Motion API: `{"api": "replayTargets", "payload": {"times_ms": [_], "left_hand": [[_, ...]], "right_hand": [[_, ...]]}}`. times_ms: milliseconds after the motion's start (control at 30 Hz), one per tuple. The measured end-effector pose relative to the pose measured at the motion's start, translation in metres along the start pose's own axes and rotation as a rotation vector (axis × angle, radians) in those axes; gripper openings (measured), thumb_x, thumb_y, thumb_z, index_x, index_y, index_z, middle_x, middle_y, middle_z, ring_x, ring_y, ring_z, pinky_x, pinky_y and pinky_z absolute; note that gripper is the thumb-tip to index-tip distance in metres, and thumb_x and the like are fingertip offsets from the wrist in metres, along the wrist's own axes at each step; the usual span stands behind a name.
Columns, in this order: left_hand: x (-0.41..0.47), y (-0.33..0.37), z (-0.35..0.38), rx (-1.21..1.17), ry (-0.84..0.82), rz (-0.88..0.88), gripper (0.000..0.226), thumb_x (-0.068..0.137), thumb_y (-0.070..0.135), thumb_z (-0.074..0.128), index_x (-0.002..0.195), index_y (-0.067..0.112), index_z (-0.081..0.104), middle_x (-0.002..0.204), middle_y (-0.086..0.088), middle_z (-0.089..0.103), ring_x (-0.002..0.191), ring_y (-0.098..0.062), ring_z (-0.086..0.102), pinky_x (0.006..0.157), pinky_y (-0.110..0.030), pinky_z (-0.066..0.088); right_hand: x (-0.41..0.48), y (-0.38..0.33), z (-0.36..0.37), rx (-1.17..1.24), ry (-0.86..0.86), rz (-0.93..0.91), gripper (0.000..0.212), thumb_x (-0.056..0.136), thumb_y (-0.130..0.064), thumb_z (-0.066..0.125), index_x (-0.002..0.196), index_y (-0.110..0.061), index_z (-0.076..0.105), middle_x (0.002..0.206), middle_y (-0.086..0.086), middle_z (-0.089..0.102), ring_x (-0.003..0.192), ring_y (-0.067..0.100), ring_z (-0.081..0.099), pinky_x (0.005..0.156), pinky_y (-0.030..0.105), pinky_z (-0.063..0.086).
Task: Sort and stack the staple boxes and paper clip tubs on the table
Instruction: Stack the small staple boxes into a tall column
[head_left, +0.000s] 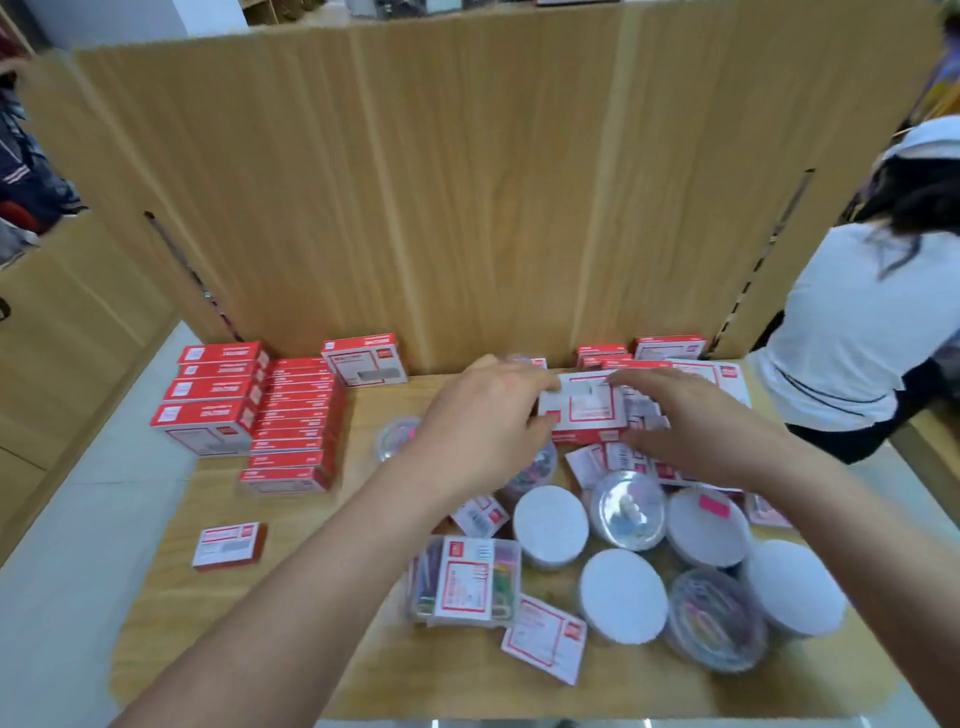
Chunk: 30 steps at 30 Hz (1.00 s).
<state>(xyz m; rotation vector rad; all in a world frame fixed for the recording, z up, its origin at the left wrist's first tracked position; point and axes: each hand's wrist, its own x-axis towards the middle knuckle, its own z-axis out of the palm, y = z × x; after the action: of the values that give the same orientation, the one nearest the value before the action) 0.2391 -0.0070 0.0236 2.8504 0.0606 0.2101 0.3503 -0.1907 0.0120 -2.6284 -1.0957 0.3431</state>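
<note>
Both my hands reach over the middle of the wooden table (291, 613). My left hand (478, 421) grips the left end of a red-and-white staple box (584, 408). On the same box's right side, my right hand (691, 426) lies with fingers spread; the frame is blurred there. Stacked red staple boxes (296, 426) and a taller stack (210, 397) stand at the left. Several round paper clip tubs (550, 525) with white or clear lids crowd the near right, with a rectangular clear clip box (465, 579) in front.
A lone staple box (228, 545) lies near the left edge. More staple boxes (667, 348) sit against the wooden back panel (467, 182), and one box (363, 358) stands at centre back. A person in a white top (852, 332) stands at the right.
</note>
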Motion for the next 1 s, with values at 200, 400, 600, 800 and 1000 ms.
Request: {"api": "replayTargets", "payload": {"times_ms": [200, 400, 600, 800, 1000], "left_hand": [[0.06, 0.016, 0.027, 0.24, -0.326, -0.048, 0.069, 0.071, 0.059, 0.066, 0.125, 0.023, 0.042, 0.127, 0.005, 0.053, 0.119, -0.024, 0.038, 0.085, -0.045, 0.035], [0.064, 0.013, 0.031, 0.212, -0.216, -0.009, 0.072, 0.059, 0.059, 0.071, 0.12, 0.028, 0.049, 0.109, 0.007, 0.056, 0.114, -0.017, 0.047, 0.101, -0.051, 0.026], [0.041, 0.024, 0.012, -0.265, 0.115, -0.054, 0.088, 0.062, 0.047, 0.08, 0.137, 0.041, 0.034, 0.109, 0.005, 0.043, 0.099, -0.011, 0.054, 0.084, -0.026, 0.045], [0.0, 0.005, -0.03, -0.635, 0.157, -0.25, 0.065, 0.072, 0.032, 0.08, 0.126, 0.042, 0.045, 0.112, 0.004, 0.058, 0.1, -0.009, 0.062, 0.087, -0.032, 0.052], [-0.059, -0.012, -0.044, -1.085, 0.594, -0.515, 0.041, 0.075, 0.001, 0.075, 0.103, 0.017, 0.049, 0.095, -0.01, 0.068, 0.082, -0.02, 0.064, 0.068, -0.041, 0.058]], "right_hand": [[0.011, 0.016, -0.009, 0.075, -0.091, -0.018, 0.08, 0.077, -0.034, 0.076, 0.143, -0.028, 0.033, 0.136, -0.001, 0.052, 0.122, 0.021, 0.049, 0.094, 0.028, 0.037], [0.017, 0.023, -0.011, 0.487, -0.142, -0.008, 0.071, 0.083, -0.027, 0.071, 0.142, -0.028, 0.033, 0.105, -0.011, 0.063, 0.101, 0.008, 0.062, 0.087, 0.024, 0.05], [0.019, 0.0, -0.022, 1.072, -0.079, -0.021, 0.045, 0.084, -0.008, 0.068, 0.124, -0.021, 0.051, 0.092, 0.003, 0.074, 0.074, 0.01, 0.067, 0.061, 0.02, 0.05], [0.028, -0.046, -0.038, 1.102, 0.08, -0.164, 0.021, 0.083, -0.007, 0.068, 0.103, -0.014, 0.065, 0.081, 0.017, 0.072, 0.068, 0.023, 0.065, 0.067, 0.041, 0.053], [0.043, -0.111, -0.022, 1.322, -0.374, -0.148, 0.041, 0.078, -0.033, 0.064, 0.118, -0.024, 0.056, 0.096, 0.008, 0.072, 0.078, 0.019, 0.066, 0.067, 0.036, 0.055]]}}
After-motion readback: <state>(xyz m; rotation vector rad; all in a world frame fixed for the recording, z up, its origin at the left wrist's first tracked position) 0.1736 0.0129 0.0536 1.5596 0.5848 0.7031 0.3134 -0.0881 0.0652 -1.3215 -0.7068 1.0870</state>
